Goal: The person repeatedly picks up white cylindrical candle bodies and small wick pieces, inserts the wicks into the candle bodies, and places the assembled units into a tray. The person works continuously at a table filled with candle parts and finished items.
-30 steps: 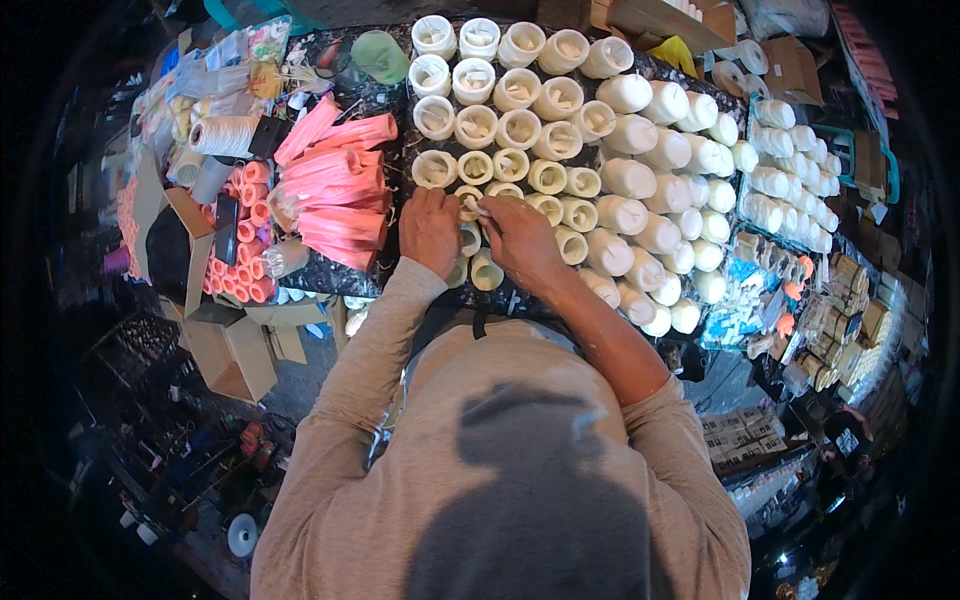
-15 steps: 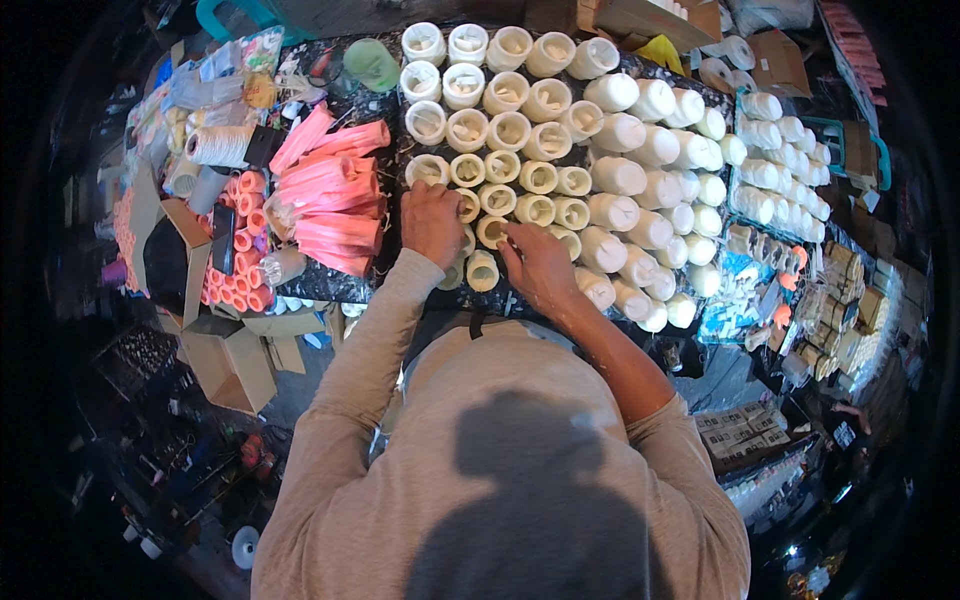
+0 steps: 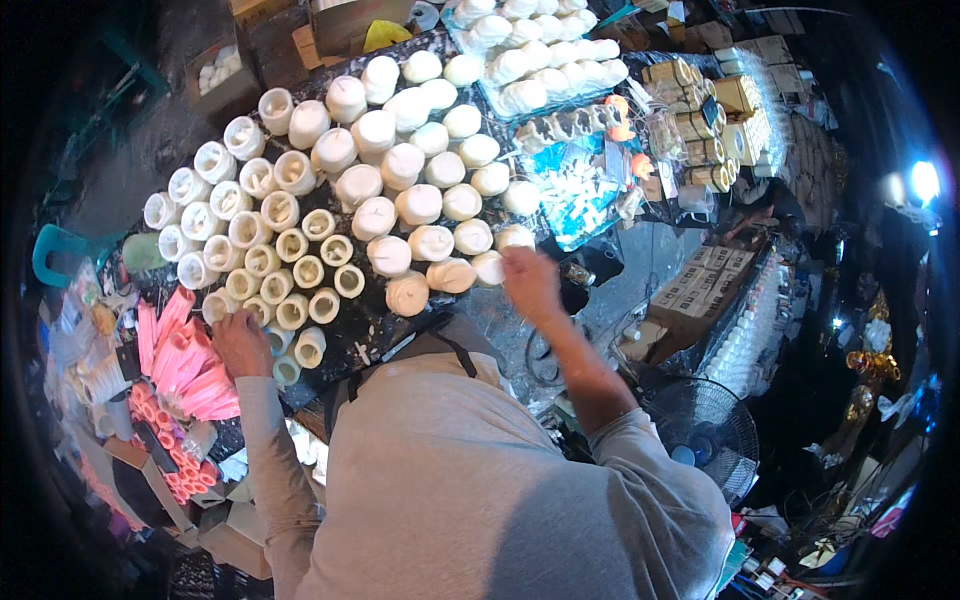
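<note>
White hollow cylinders (image 3: 249, 229) stand in rows on the dark table, open ends up, with pale pieces inside several. To their right stand solid white cylinders (image 3: 402, 166), several with a short string on top. My left hand (image 3: 243, 345) rests against the nearest-left hollow cylinders, its fingers loosely bent and partly out of sight; I see nothing held. At the right end of the solid rows, my right hand (image 3: 532, 285) is beside a white cylinder (image 3: 515, 238). Motion smears its fingers, so their grip is unclear.
Pink tubes (image 3: 195, 372) lie at the left, near a cardboard box (image 3: 150, 478). Beyond the solid rows, a tray holds more white pieces (image 3: 545, 60), with a blue sheet (image 3: 570, 190) of small white bits closer. A black fan (image 3: 700, 430) stands at the right.
The view has swung to the right. My right hand has left the hollow cylinders and reached the right end of the solid rows. My left hand remains by the near-left hollow ones.
</note>
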{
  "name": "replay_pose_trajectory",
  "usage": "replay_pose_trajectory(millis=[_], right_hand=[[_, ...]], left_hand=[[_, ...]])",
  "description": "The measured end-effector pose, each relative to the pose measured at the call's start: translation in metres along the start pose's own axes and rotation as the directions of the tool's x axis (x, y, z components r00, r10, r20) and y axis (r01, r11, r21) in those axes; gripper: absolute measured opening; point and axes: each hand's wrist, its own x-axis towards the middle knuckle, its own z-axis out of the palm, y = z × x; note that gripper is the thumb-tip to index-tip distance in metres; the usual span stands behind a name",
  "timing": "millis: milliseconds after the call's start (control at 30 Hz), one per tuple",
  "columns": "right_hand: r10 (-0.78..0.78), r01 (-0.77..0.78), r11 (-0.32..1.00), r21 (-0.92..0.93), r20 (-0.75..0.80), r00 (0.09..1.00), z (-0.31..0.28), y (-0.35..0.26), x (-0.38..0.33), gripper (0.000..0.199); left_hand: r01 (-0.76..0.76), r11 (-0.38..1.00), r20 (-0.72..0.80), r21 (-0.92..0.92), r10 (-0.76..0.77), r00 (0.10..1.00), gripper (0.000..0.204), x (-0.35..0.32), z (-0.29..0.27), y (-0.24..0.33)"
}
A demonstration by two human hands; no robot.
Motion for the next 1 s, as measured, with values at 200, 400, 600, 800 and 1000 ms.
replay_pose_trajectory(millis=[200, 400, 600, 800, 1000], right_hand=[[0.550, -0.532, 0.794, -0.293, -0.026, 0.835, -0.018, 0.253, 0.008, 0.049], [0.477, -0.489, 0.846, -0.213, -0.107, 0.872, 0.010, 0.347, 0.045, 0.053], [0.597, -0.590, 0.796, -0.136, 0.010, 0.803, 0.016, 0.356, 0.081, 0.052], [0.593, -0.601, 0.794, -0.096, -0.095, 0.799, 0.024, 0.347, 0.096, 0.037], [0.792, -0.775, 0.607, 0.176, -0.050, 0.609, 0.014, 0.350, 0.096, 0.032]], left_hand=[[0.030, 0.997, -0.002, 0.066, -0.030, 1.000, 0.015, -0.011, -0.014, 0.030], [-0.008, 0.994, -0.039, 0.105, 0.013, 0.999, 0.021, -0.033, -0.023, 0.088], [-0.062, 0.998, 0.066, -0.008, 0.062, 0.996, 0.022, -0.064, -0.017, 0.155], [-0.075, 0.993, 0.116, -0.089, 0.085, 0.990, 0.022, -0.076, -0.010, 0.190], [-0.073, 0.991, 0.122, -0.110, 0.087, 0.989, 0.024, -0.078, -0.012, 0.199]])
